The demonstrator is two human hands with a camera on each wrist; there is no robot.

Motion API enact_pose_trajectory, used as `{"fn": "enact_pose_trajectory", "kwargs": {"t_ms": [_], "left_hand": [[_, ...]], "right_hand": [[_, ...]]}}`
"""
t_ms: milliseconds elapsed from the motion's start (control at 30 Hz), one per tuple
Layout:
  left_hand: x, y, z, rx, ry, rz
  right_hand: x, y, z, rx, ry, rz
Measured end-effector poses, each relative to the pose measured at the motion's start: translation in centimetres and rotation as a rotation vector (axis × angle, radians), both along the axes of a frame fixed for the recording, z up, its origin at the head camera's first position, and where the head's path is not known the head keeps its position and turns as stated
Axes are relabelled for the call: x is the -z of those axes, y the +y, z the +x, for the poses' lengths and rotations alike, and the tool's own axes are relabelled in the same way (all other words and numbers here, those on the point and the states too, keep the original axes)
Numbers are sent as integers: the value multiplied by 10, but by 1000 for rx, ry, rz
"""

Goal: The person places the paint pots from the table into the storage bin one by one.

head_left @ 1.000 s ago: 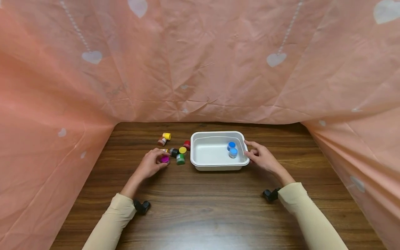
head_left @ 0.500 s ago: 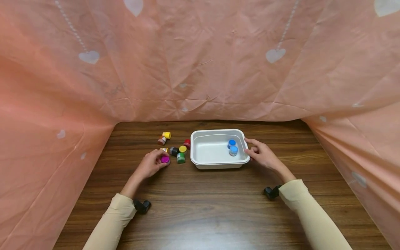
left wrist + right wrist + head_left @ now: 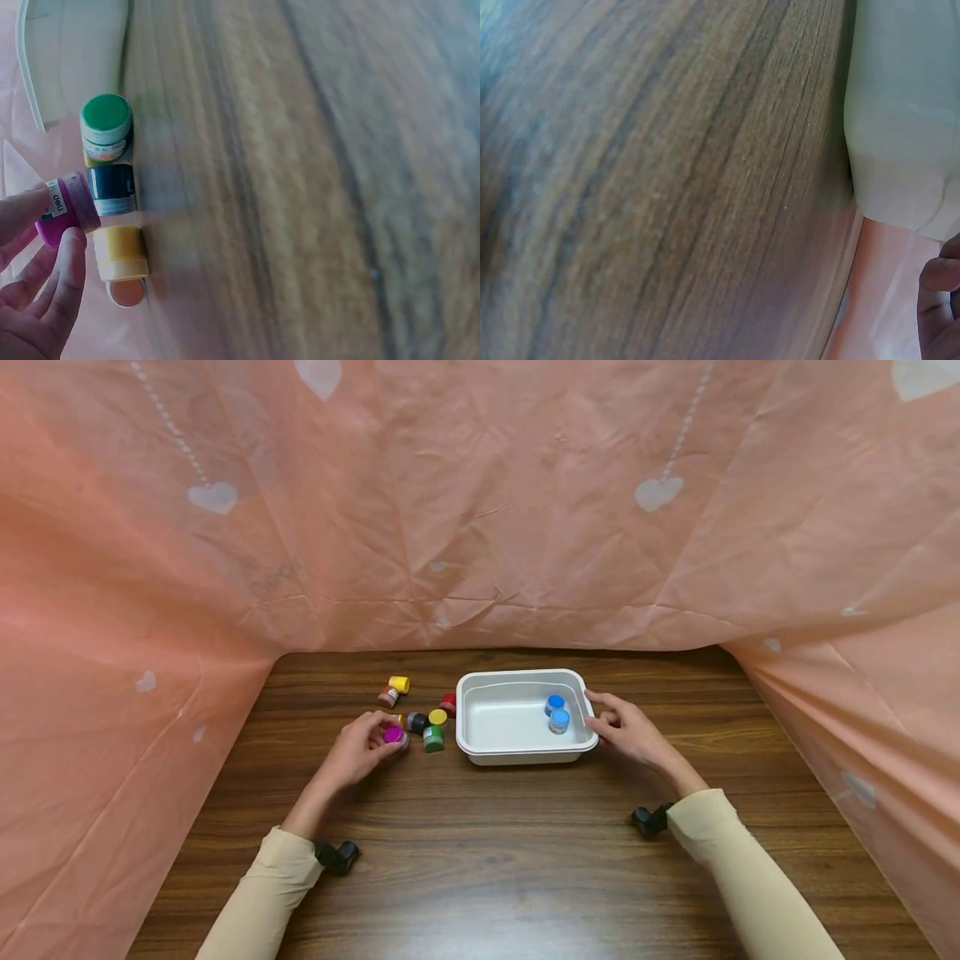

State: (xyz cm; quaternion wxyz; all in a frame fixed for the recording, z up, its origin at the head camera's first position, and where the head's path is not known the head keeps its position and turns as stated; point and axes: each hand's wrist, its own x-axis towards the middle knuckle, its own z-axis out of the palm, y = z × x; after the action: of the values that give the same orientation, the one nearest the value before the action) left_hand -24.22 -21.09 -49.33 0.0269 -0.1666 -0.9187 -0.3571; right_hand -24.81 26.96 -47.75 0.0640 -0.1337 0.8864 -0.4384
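Plainly, the two hands divide round the white tub, one off to its left and one at its right end. The left hand comes in low from the near left of the tub, wrist raised a little, back of the hand upward, the forearm slanting inward from a pale sleeve. Its thumb and fingertips pinch the purple jar, which is to the left of the tub; in the left wrist view the jar is tilted, thumb on one side and bent fingers on the other. Whether it touches the table I cannot tell.

The right hand reaches in from the tub's near right, its index finger stretched to the right rim and its thumb set on that same rim closer to the person, the two spread apart, other fingers bent beneath. Whether they squeeze the rim or merely rest against it, I cannot tell.

Inside the tub, towards its right end, two blue-capped jars sit side by side. Just left of the tub are the red jar, the yellow-lidded jar and the green jar; farther left of it, the black jar.
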Motion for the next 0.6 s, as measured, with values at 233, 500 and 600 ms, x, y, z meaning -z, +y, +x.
{"fn": "enact_pose_trajectory", "kwargs": {"t_ms": [233,500,600], "left_hand": [[-10,4,7,-13,-46,134],[-25,15,12,14,-163,448],[-28,19,13,34,-193,531]], "right_hand": [[1,-1,0,-13,-2,-2],[-2,0,0,5,-5,-3],[-1,0,0,3,-7,-4]]}}
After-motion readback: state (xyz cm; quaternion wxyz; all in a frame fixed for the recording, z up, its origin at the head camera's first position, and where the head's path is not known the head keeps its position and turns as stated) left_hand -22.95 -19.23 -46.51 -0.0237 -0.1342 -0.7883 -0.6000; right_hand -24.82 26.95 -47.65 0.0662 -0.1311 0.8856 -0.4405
